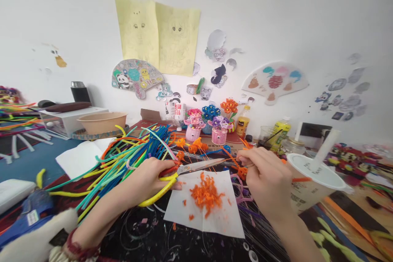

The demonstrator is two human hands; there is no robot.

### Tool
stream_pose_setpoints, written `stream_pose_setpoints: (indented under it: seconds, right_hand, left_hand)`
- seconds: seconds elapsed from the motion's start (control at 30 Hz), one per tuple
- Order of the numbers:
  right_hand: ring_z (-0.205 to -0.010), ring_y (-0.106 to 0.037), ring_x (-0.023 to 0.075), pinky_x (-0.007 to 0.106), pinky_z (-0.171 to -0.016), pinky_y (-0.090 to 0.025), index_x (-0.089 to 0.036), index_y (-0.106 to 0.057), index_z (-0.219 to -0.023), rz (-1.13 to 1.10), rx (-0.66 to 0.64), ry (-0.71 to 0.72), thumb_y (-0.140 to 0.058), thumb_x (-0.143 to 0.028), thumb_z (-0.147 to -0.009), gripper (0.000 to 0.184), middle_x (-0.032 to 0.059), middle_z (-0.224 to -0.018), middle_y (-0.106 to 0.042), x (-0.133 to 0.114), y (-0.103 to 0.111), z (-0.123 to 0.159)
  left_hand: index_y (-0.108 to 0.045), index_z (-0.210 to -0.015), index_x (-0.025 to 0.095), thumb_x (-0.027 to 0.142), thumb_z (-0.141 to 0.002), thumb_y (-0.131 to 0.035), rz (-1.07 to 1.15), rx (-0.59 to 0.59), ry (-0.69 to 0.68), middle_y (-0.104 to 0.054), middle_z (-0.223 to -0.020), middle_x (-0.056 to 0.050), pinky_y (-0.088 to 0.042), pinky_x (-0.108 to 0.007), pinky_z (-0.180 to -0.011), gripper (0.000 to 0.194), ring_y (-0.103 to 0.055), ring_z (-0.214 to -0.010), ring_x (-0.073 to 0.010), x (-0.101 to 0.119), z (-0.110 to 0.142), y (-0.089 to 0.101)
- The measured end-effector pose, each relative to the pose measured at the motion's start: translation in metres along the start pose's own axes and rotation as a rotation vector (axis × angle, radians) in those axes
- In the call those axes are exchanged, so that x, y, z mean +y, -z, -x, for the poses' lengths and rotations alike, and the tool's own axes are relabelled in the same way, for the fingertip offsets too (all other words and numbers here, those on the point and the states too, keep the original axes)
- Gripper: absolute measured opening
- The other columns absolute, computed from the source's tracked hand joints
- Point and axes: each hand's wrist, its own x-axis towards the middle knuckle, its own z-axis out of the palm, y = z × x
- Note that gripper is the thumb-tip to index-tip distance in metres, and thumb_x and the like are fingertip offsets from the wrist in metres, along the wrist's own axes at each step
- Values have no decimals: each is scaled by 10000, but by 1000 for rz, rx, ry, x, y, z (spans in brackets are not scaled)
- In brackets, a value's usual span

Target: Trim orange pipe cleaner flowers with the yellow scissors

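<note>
My left hand (144,182) is closed around the yellow and orange handles of a pair of scissors (184,170), whose blades point right. My right hand (265,180) pinches an orange pipe cleaner (242,172) with a fuzzy orange tuft at its tip, held just past the blade tips. Below both hands lies a white sheet of paper (215,217) with a heap of orange fuzz trimmings (206,194) on it.
A fan of colourful pipe cleaners (129,155) spreads at the left. Small pipe-cleaner flower pots (193,127) and bottles (243,123) stand at the back. A lidded cup with a straw (313,180) sits right of my right hand. A glue gun (33,208) lies at the lower left.
</note>
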Motion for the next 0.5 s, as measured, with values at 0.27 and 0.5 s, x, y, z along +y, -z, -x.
stream_pose_setpoints:
  seconds: [0.27, 0.5]
  right_hand:
    - [-609, -539, 160, 283, -615, -392, -179, -577, -696, 3, -11, 0, -452, 27, -820, 271, 9, -613, -592, 2, -1, 1]
    - [-651, -555, 173, 293, -644, -390, -194, -565, -691, 28, -59, -4, -457, 22, -809, 269, 19, -668, -636, 6, -4, 4]
  left_hand:
    - [-389, -594, 198, 442, -771, -572, 36, -13, 11, -252, -566, 80, -153, -241, -507, 353, -225, -548, -95, -6, -2, -2]
    - [-509, -696, 199, 407, -748, -547, -6, 48, 65, -488, -635, 46, -248, -230, -535, 218, -397, -575, -121, 2, 0, 5]
